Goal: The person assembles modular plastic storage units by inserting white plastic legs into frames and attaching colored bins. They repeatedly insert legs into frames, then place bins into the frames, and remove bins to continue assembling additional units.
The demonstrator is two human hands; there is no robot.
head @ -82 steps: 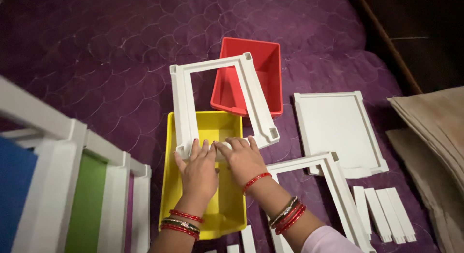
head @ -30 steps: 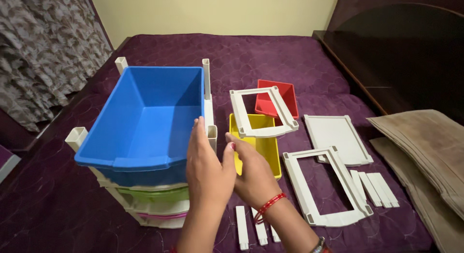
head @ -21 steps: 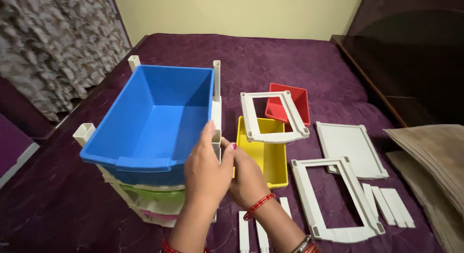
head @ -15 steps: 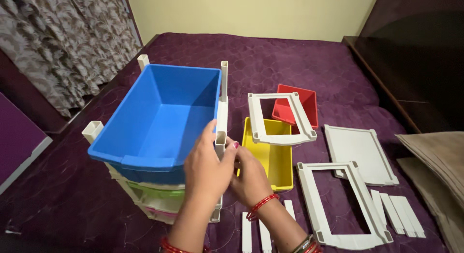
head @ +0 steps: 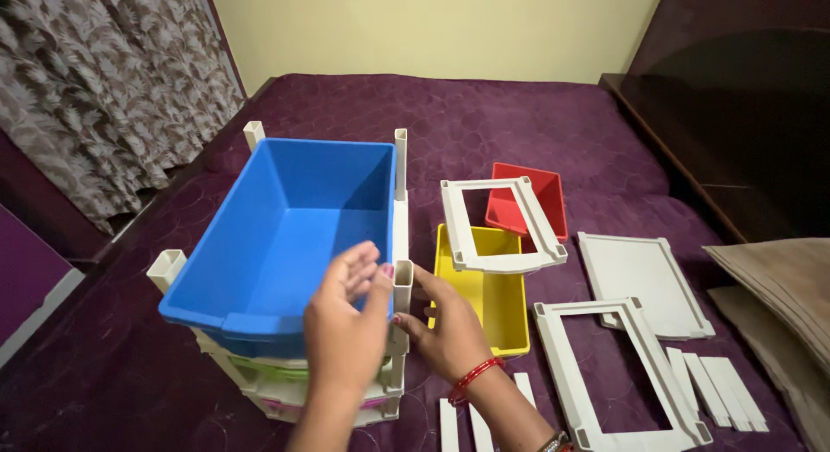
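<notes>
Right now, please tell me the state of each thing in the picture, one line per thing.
Left hand: open, beside the white corner post.
Right hand: open, next to the same post.
Blue drawer: empty, top of the rack.
Yellow bin: on the bed, a white frame lying across it.
Red bin: partly under that frame.
White panel: lying flat.

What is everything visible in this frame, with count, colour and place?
drawer rack: 1, white, left on bedspread
blue bin: 1, top of rack
corner post: 1, white, rack's near right corner
yellow bin: 1, right of rack
red bin: 1, behind yellow bin
open frames: 2, white, one over bins, one nearer
flat panel: 1, white, right
loose posts: several, white, near edge
bedspread: 1, purple
hands: left and right, either side of corner post
</notes>
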